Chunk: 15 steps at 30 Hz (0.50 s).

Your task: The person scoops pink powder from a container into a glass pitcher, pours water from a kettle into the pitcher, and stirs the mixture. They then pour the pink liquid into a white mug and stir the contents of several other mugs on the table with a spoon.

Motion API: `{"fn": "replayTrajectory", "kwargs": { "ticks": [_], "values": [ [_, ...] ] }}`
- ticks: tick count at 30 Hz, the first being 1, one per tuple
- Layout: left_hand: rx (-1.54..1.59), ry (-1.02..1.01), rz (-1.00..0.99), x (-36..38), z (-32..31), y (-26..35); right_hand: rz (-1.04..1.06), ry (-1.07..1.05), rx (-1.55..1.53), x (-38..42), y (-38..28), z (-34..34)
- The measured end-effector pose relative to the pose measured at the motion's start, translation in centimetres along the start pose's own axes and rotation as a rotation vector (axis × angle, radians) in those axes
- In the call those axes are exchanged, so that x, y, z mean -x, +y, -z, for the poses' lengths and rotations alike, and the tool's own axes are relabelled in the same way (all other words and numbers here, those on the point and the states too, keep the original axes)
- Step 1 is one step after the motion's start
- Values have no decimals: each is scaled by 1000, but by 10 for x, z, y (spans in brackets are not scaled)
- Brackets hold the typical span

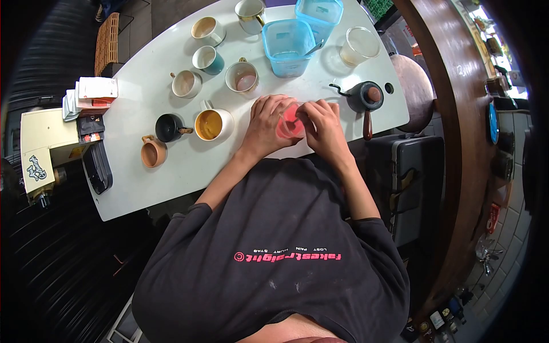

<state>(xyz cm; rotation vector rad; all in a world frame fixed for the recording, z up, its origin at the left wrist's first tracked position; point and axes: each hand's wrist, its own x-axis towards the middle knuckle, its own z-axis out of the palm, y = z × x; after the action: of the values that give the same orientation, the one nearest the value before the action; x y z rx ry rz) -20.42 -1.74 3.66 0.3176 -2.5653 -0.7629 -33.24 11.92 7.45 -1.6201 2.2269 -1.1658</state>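
Note:
My left hand (266, 124) is wrapped round the side of a clear cup (283, 129) with something pink-red in it, at the table's near edge. Over the cup's rim, my right hand (323, 124) has its fingers pinched together; whatever they hold, reaching down into the cup, is too small to make out. Left of my left hand stands a white mug (225, 124) with orange-yellow inside. Just beyond the hands is a speckled mug (242, 78) with a pale pink inside. A black pot (366, 96) with wooden knob and handle sits right of my right hand.
Two blue translucent containers (289, 66) stand at the back, the nearer holding a utensil. A clear plastic cup (359, 47) is right of them. More cups, including a teal and white cup (209, 60), a black mug (168, 128) and a brown mug (152, 153), occupy the left side.

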Motion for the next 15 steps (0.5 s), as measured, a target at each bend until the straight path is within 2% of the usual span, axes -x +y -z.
{"fn": "replayTrajectory", "kwargs": {
  "ticks": [2, 8, 10, 11, 13, 15],
  "values": [
    [-3, 1, -2, 0, -1, 0, 4, -31, -66, 0, -1, 1],
    [-3, 0, 1, 0, -1, -1, 3, -23, 10, -2, 0, 1],
    [-11, -2, -15, -1, -1, -2, 4, -21, -177, 0, 2, -2],
    [-11, -2, -16, -1, -1, -2, 4, -20, -177, -1, 2, -1],
    [-11, -5, -10, -1, -2, -2, -37, -22, 23, -2, 1, 2],
    [-14, 0, -17, -1, -2, -2, -34, -52, -55, 0, 1, 3]
  ]
}}
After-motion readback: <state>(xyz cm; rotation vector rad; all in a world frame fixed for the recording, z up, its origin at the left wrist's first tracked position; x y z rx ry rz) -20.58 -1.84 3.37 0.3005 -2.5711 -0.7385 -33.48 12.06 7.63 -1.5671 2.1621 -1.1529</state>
